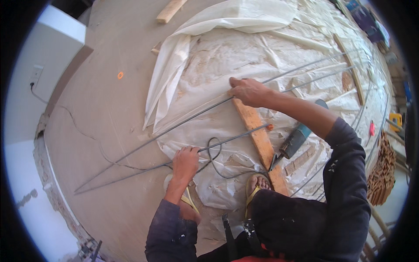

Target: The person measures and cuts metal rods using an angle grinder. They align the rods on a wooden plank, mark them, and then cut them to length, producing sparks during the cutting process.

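A long thin steel bar (174, 129) doubles back in a narrow V at its left end, close above the floor. My right hand (248, 92) grips its upper leg above the end of a wooden plank (251, 120). The lower leg (231, 139) runs under my left hand (185, 161), whose fingers are closed round it. This leg ends over the plank near a small orange piece (269, 127). To the right, an angle grinder (297, 137) with a teal and black body lies against the plank. Its disc end is only partly visible.
Crumpled white plastic sheeting (227, 56) covers much of the floor. The grinder's dark cord (214, 153) loops by my feet and runs to a wall socket (36, 75). More bars, a wooden strip (351, 70) and stacked bricks (380, 174) lie right. A wood offcut (171, 9) is far off.
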Tool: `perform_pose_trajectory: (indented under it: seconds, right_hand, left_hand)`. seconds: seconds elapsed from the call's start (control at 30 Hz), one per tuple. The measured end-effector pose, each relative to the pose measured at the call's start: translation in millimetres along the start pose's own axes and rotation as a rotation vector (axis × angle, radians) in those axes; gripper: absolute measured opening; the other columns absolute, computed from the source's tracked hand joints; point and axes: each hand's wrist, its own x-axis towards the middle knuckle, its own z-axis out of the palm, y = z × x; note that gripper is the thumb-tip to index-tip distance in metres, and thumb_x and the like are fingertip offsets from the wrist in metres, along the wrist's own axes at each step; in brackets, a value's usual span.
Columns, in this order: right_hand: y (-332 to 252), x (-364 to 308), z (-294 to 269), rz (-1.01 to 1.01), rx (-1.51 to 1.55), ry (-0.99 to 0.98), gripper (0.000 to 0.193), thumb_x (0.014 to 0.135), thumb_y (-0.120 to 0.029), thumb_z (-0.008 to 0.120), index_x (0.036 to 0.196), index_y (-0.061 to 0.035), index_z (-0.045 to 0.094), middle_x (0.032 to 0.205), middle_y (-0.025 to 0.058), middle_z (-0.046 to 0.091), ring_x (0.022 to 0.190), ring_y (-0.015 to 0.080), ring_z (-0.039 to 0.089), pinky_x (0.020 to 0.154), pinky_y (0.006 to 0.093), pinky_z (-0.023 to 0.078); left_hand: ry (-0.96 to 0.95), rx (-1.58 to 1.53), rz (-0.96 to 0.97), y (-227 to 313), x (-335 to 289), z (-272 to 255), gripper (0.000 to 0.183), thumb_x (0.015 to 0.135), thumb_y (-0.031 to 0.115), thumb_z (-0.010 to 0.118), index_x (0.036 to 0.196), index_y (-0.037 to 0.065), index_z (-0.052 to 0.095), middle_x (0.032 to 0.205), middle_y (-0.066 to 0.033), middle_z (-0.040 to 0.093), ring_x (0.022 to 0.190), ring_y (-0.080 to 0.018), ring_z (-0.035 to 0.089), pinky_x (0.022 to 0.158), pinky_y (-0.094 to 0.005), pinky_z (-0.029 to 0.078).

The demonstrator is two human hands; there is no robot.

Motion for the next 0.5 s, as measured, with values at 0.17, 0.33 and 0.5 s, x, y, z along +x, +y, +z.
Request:
perform_pose_trajectory:
  seconds: [0.17, 0.33, 0.5]
  right_hand:
    - [0.7, -4.5, 6.6, 0.032, -0.030, -0.017, 0.013, 0.081, -0.009, 0.062, 0.090, -0.0003, 0.065, 0.104, 0.0202, 0.057, 0.089, 0.0358, 0.065, 0.076, 0.0452, 0.053]
    - [-5.3, -22.0, -2.7, 0.100, 0.119, 0.068, 0.017, 0.078, -0.008, 0.061, 0.093, -0.0006, 0.065, 0.105, 0.0210, 0.058, 0.092, 0.0372, 0.064, 0.081, 0.0464, 0.052]
    - [-12.4, -62.0, -20.9, 0.178, 0.165, 0.115, 0.018, 0.081, -0.012, 0.062, 0.094, -0.0005, 0.065, 0.105, 0.0201, 0.058, 0.092, 0.0373, 0.064, 0.082, 0.0457, 0.051]
  left_hand:
    - [-0.040, 0.003, -0.003, -4.3, 0.8, -0.4, 0.023, 0.088, 0.022, 0.063, 0.105, 0.006, 0.066, 0.101, -0.0148, 0.066, 0.098, -0.0340, 0.061, 0.085, -0.0458, 0.047]
    - [-0.118, 0.019, 0.002, -6.0, 3.9, -3.7, 0.026, 0.091, 0.025, 0.061, 0.107, 0.004, 0.065, 0.103, -0.0164, 0.066, 0.100, -0.0372, 0.060, 0.085, -0.0471, 0.047]
    - [-0.178, -0.017, 0.056, -5.7, 6.6, -9.5, 0.026, 0.094, 0.025, 0.056, 0.107, 0.004, 0.065, 0.101, -0.0197, 0.066, 0.097, -0.0407, 0.060, 0.084, -0.0495, 0.047]
